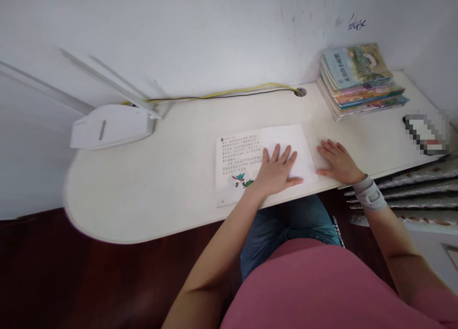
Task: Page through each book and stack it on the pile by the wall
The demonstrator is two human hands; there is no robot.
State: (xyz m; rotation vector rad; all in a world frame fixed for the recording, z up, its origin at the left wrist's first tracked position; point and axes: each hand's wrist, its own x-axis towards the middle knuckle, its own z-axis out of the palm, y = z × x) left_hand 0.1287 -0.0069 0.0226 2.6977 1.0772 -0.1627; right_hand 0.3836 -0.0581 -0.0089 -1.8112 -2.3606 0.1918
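An open book [238,150] lies flat near the front edge of the white desk. Its left page carries printed text and a small coloured drawing; the visible part of the right page is white. My left hand [277,172] rests palm down across the middle of the book, fingers spread, covering part of both pages. Just past the book's right edge, my right hand [338,162] lies on the desk with its fingers stretched out, holding nothing. A grey band wraps the right wrist.
A white router [112,126] with antennas stands at the left. Yellow and black cables [222,94] run along the wall to a round hole [300,92]. Stacked books [361,81] sit at the back right, near a pixelated item [425,133]. The desk's front edge [179,226] curves at left.
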